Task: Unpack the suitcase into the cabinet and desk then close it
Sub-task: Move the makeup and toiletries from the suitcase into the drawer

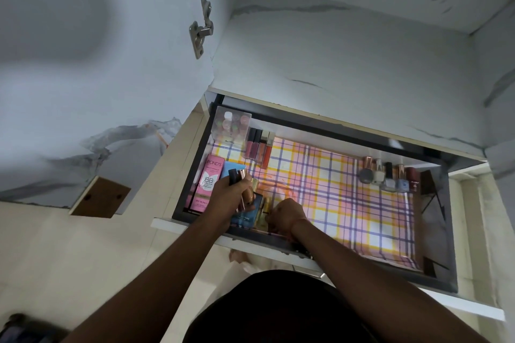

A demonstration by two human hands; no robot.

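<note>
The open drawer [434, 273], dark-walled with a smooth plaid liner, is taking the cosmetics, and the risk is crowding: the left hand [231, 198] is gripping several slick, slim tubes at once, so one could be slipping out. The right hand [287, 214] is curling around what looks like a small gold bottle [264, 210] beside the glossy blue box [246, 217], possibly nudging it over.

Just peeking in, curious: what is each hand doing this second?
Left hand: grips several small cosmetic tubes above the drawer.
Right hand: fingers curled down at a small gold bottle; whether it holds it cannot be told.
</note>
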